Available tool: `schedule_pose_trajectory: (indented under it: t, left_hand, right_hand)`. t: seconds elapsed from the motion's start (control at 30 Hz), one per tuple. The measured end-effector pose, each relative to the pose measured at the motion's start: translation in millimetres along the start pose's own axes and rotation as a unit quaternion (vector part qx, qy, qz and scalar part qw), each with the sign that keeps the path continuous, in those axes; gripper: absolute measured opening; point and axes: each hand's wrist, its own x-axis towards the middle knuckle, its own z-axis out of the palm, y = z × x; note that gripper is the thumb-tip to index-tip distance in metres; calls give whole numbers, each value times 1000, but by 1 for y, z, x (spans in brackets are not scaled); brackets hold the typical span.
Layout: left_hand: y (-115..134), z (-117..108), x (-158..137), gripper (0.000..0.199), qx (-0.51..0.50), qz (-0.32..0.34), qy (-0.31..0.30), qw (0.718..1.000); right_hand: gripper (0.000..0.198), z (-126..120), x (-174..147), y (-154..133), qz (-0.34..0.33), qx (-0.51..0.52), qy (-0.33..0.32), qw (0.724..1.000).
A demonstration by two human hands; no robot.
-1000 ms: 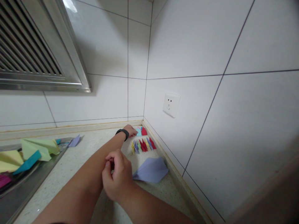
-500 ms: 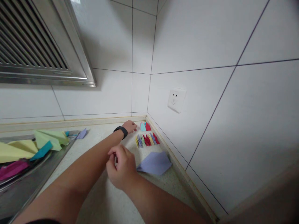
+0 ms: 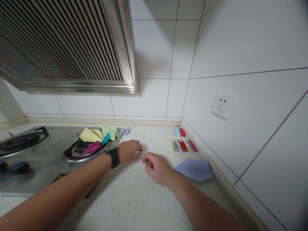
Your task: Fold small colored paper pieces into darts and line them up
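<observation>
My left hand, with a black watch on the wrist, hovers over the speckled countertop. Its fingers are loosely bent and apart from the thumb, with nothing seen between them. Just right of it, my right hand is curled into a loose fist and shows nothing inside. A large lilac folded paper lies beside the right wrist. Behind that sits a row of several small folded papers in yellow, lilac, green and red. Farther back, a light blue folded paper and a red one lie by the corner.
On the gas stove at left lie a yellow paper plane, a light green one, a teal paper and a magenta one. A small lilac paper touches the stove's edge. A range hood hangs above.
My left hand has drawn back from the far corner, to the left and nearer. The view has turned left, showing more of the stove. My right hand stays curled near the lilac paper.
</observation>
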Motion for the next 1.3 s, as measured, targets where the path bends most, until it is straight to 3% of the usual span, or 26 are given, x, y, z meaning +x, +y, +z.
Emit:
schedule_pose_trajectory:
  t: [0.13,0.4,0.53,0.67,0.77,0.9,1.03,1.2,1.27,1.3]
  left_hand:
    - [-1,-2,-52,20,40,78,16,996]
    - [-27,-4,-79,23,106,76,65,989]
    - [-54,-15,-81,22,116,5,100,988]
    - [-85,-27,-71,39,85,-188,133,969]
    - [-106,-36,-57,46,87,-224,115,964]
    - [-120,-46,-39,31,88,-238,90,963]
    - [-125,-58,-30,16,71,-264,100,957]
    - [-110,-81,-27,33,6,-264,202,943]
    - [-89,-82,-26,36,-79,-234,245,938]
    - [-75,-79,-26,34,-213,-201,284,913]
  right_hand:
    - [20,5,-2,4,16,-2,-114,993]
    - [17,12,-1,9,52,34,-117,991]
    - [14,11,0,3,45,20,-113,992]
    - [12,8,1,6,53,21,-100,993]
    - [12,6,1,10,64,28,-91,993]
    - [14,5,-1,12,64,41,-83,994]
    - [17,2,-4,12,70,53,-71,994]
    - [20,0,-5,17,90,110,-65,988]
    - [18,1,-4,19,99,148,-58,982]
    - [16,1,-3,20,104,167,-50,979]
